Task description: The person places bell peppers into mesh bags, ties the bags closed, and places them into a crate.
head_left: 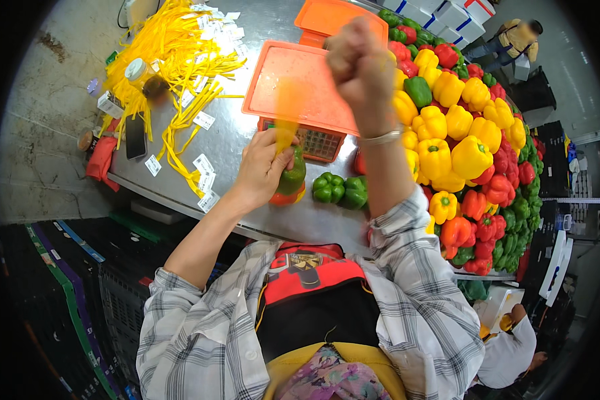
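My left hand (267, 162) grips a yellow mesh net sleeve (286, 110) just above a green bell pepper (293, 172) that sits in it, with red and yellow peppers (286, 198) beneath. The upper part of the net is blurred. My right hand (352, 65) is a closed, blurred fist raised over the right edge of an orange scale tray (300, 85); whether it holds the net's end I cannot tell. Two green bell peppers (328, 187) lie on the steel table (260, 222) right of the netted ones.
A large heap of yellow, red and green peppers (450, 125) fills the right side. Yellow net sleeves with labels (180, 60), a jar (137, 70) and a phone (136, 136) are at the left. Black crates (125, 295) stand lower left. Two other people (520, 42) are at the far right.
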The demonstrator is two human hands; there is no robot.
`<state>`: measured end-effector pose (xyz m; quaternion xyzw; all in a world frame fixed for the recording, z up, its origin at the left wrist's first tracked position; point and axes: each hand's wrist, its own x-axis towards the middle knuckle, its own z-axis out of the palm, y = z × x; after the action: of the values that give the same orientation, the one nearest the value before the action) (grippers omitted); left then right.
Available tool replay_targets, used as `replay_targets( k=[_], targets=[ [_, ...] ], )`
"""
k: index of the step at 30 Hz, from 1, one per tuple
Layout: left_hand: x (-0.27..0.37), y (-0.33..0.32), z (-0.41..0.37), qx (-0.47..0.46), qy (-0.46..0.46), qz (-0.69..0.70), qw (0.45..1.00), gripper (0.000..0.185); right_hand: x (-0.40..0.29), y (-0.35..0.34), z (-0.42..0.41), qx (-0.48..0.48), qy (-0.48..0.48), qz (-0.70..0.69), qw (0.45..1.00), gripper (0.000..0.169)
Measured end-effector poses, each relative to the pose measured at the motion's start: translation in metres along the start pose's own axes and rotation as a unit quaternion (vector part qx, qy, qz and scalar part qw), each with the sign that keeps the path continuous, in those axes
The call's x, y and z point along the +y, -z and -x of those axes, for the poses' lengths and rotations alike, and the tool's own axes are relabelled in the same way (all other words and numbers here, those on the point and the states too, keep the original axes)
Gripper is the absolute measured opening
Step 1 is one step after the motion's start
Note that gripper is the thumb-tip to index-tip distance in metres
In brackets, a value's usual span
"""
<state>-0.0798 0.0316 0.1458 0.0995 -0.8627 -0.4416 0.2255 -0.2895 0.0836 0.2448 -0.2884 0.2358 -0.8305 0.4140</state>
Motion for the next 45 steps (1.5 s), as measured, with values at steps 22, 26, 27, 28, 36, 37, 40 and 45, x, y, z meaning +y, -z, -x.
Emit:
replay_targets(
  k=[22,26,27,28,36,37,40,45],
  targets=[
    [0.041,0.028,-0.023,-0.105,-0.156,-0.129,0.974,0.009,0.02,0.042,0.128,-0.165,-0.236,0.438,0.851,0.018],
    [0.051,0.024,-0.011,-0.062,-0.247,-0.212,0.943,0.015,0.08,0.029,0.197,0.051,-0.371,-0.216,0.902,0.018],
    [0.054,0.024,-0.007,-0.046,-0.261,-0.217,0.939,0.016,0.097,0.004,0.21,0.112,-0.342,-0.341,0.868,0.019],
    [0.065,0.019,-0.005,-0.027,-0.271,-0.194,0.942,0.016,0.104,-0.011,0.219,0.029,-0.307,-0.428,0.849,0.019],
    [0.171,0.067,-0.003,0.121,-0.352,0.063,0.926,0.011,0.048,-0.061,0.174,-0.376,-0.206,-0.114,0.896,0.022],
    [0.164,0.069,-0.003,0.148,-0.335,0.127,0.922,0.014,0.042,-0.065,0.159,-0.4,-0.157,-0.037,0.902,0.022],
    [0.129,0.07,-0.019,0.163,-0.272,0.351,0.881,0.024,0.028,-0.073,0.1,-0.426,0.05,0.194,0.882,0.022],
    [0.098,0.088,-0.056,0.074,-0.23,0.583,0.775,0.031,0.028,-0.083,0.007,-0.414,0.145,0.356,0.825,0.023]
  ],
)
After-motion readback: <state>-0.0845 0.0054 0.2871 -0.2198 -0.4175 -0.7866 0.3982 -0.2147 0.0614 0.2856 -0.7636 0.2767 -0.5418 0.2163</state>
